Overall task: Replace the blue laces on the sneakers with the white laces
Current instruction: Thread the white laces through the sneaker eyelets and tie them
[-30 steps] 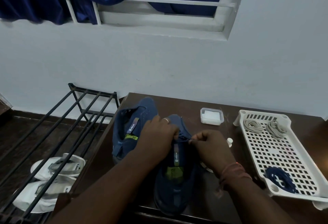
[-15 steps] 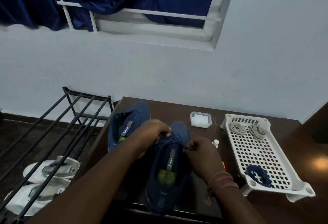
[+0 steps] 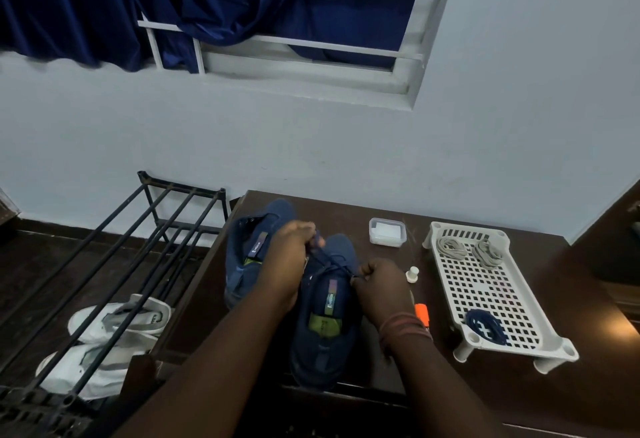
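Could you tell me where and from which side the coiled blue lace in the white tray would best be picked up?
Probably pinch the blue lace across the middle of its bundle, coming straight down from above. It lies flat as a loose coil on the perforated floor of the white tray, near the front corner, so the raised rim blocks a sideways approach and a central pinch gathers the loops together.

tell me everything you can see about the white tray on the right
The white tray is a perforated plastic rack with a grid of square holes, a raised rim and short round legs at its corners. It stands upright on the dark wooden table, to the right of the sneakers, running slightly askew to the table edge. Two coiled white laces lie at its far end and a bundled blue lace at its near end. Neither hand touches it.
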Motion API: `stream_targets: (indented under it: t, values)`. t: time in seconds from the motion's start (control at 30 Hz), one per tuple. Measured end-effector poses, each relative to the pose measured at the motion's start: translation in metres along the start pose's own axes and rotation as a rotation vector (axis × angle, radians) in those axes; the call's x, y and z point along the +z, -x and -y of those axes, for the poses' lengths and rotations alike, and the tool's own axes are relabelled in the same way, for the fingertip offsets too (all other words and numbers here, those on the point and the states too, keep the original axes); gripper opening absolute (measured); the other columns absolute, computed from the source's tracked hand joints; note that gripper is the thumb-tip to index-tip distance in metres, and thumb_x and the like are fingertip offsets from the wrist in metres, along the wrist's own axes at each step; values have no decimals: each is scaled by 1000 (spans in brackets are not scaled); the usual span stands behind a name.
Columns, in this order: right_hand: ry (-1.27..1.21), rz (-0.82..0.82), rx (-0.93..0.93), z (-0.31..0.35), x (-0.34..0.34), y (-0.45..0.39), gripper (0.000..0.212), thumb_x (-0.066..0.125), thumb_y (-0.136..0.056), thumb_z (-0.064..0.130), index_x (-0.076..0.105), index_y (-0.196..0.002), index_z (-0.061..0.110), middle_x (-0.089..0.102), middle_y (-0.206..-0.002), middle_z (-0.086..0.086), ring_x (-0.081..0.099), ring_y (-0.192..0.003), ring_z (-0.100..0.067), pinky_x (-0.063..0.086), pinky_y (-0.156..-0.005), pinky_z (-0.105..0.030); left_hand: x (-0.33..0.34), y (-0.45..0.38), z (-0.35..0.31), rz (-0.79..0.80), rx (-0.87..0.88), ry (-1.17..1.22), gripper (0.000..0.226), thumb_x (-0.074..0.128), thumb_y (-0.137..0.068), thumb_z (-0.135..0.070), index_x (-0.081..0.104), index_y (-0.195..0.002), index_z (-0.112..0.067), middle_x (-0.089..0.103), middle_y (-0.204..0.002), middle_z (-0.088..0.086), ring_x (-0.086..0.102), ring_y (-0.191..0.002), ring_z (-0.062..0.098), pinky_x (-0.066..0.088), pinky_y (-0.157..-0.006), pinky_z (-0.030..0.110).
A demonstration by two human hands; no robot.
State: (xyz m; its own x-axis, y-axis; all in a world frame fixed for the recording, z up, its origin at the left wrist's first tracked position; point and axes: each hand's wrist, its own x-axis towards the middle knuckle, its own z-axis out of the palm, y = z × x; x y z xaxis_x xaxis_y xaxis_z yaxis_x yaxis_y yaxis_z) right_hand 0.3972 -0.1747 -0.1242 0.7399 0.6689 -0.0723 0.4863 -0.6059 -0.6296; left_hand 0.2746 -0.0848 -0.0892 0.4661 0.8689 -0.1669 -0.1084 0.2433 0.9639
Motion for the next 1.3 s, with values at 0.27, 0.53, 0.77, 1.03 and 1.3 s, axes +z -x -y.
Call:
stream_targets:
  t: [0.27, 0.53, 0.77, 1.03, 1.3]
  values:
    - [107, 0, -44, 8, 3, 7, 6, 64, -84, 22, 68, -82, 18, 69, -84, 1, 65, -84, -20, 52, -80, -33, -3, 16, 29, 66, 255, -1568, 27, 59, -86, -57, 69, -92, -32, 67, -92, -9, 54, -101, 16, 25, -89, 43]
    - [189, 35, -190, 4, 9, 2, 7, 57, -89, 13, 61, -93, 10, 64, -100, -9, 60, -96, -28, 45, -75, -32, 9, -4, 20, 73, 171, -1011, 16, 55, -90, -39, 66, -84, -30, 67, -101, -7, 58, -106, 20, 40, -98, 47]
    - [302, 84, -218, 8, 1, -1, 18, 49, -96, 16, 60, -109, 10, 62, -117, -8, 58, -109, -26, 39, -76, -26, -12, -20, -12, 75, 46, 142, 20, 41, -104, -11, 49, -86, -10, 55, -69, 6, 54, -59, 19, 46, -63, 33]
    - [322, 121, -231, 6, 2, 1, 24, 50, -92, 16, 55, -116, 20, 56, -121, -3, 58, -109, -22, 49, -92, -43, -46, -32, -40, -238, 286, 188, 20, 54, -100, -28, 53, -83, -19, 51, -65, -4, 38, -53, 10, 35, -52, 26]
    - [330, 187, -411, 5, 19, -1, 38, 59, -86, 11, 55, -120, 28, 39, -117, -2, 56, -93, -20, 51, -82, -30, -35, -29, 12, -168, 160, -1252, 43, 58, -86, -52, 69, -103, -15, 64, -127, 8, 58, -111, 21, 43, -85, 28]
